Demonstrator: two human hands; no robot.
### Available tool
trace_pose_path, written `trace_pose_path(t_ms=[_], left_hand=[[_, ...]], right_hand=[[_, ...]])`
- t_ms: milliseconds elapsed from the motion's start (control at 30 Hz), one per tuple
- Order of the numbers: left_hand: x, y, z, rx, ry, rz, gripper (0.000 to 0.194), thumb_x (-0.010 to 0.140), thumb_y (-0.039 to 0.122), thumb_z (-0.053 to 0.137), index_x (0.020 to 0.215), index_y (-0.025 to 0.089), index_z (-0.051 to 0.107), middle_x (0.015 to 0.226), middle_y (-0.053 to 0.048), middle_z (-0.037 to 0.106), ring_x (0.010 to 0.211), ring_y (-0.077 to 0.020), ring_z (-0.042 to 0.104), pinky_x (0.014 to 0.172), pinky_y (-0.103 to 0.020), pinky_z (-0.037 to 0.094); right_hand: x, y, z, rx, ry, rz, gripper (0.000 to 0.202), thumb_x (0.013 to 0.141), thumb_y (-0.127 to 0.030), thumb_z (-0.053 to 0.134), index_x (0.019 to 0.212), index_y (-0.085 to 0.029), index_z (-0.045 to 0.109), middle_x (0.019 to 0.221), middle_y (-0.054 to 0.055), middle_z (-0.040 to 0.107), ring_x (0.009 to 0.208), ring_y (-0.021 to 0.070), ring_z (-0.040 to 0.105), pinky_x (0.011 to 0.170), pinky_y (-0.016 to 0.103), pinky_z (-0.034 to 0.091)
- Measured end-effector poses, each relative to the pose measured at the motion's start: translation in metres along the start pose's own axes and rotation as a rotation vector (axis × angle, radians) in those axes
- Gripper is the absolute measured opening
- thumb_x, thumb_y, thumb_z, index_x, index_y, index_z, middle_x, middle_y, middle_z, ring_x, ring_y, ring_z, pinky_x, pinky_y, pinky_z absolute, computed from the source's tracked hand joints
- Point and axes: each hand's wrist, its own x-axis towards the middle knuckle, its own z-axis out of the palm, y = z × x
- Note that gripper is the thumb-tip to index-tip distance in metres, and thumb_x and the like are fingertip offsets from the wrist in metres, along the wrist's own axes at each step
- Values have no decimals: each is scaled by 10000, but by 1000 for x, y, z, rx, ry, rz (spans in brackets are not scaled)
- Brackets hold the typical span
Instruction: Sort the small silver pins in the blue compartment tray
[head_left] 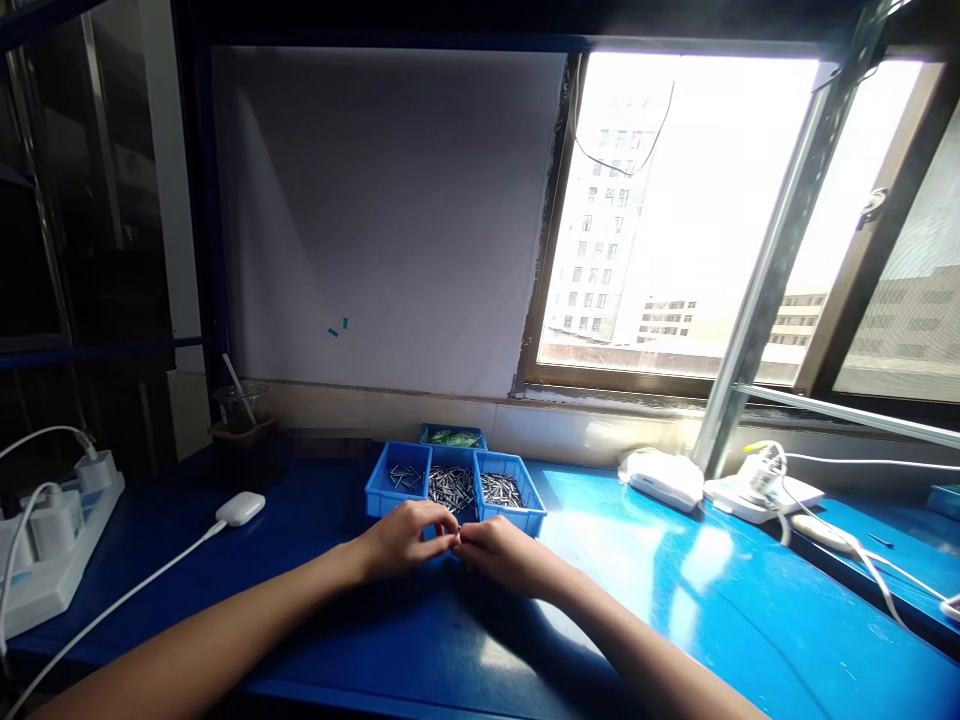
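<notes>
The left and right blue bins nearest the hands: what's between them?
A middle blue bin, holding a pile of small dark metal-looking pieces, sits between the left bin and right bin. The head view shows it.

We look from the wearer's head, close above the near side of the table, facing forward and down. Our view reaches the window beyond the table.

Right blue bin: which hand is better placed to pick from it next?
Likely the right hand: it sits just in front of the right blue bin, while the left hand is nearer the left blue bin.
</notes>
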Motion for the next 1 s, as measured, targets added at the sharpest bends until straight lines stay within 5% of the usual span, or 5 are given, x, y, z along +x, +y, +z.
trace_pose_path(t_ms=[167, 467, 667, 867, 1000], left_hand=[[-2, -1, 1, 74, -63, -92, 107, 858, 251, 561, 910, 169, 607, 790, 3, 663, 687, -131, 604, 606, -208, 427], [-2, -5, -1, 278, -164, -59, 170, 902, 296, 545, 867, 184, 667, 753, -7, 671, 679, -150, 601, 588, -219, 371], [-3, -6, -1, 362, -88, 65, 146, 885, 261, 555, 809, 165, 635, 717, -1, 646, 629, -130, 574, 575, -224, 361], [-3, -5, -3, 484, -91, 109, 271, 926, 255, 474, 694, 155, 571, 648, -3, 618, 565, -124, 544, 519, -240, 308], [-4, -2, -3, 450, -210, 93, 332, 944, 269, 455, 636, 166, 523, 603, 17, 590, 540, -115, 522, 498, -235, 276]], right_hand=[[-3, -8, -11, -56, 92, 20, 210, 882, -314, 534, 892, -172, 687, 654, 3, 644, 577, 118, 543, 536, 211, 376], [-4, -7, -12, -139, 89, 8, 179, 867, -205, 523, 830, -166, 694, 701, 28, 673, 618, 138, 582, 568, 223, 396], [-4, -4, -6, -135, 34, 1, 107, 815, -171, 579, 804, -172, 685, 701, 14, 670, 623, 135, 585, 576, 217, 397], [-3, -7, -5, -185, 99, -51, 219, 909, -181, 454, 829, -170, 658, 749, 28, 664, 661, 136, 581, 609, 226, 390], [-4, -12, -11, -223, 153, -37, 247, 940, -217, 424, 795, -173, 619, 734, 25, 646, 647, 131, 562, 610, 231, 376]])
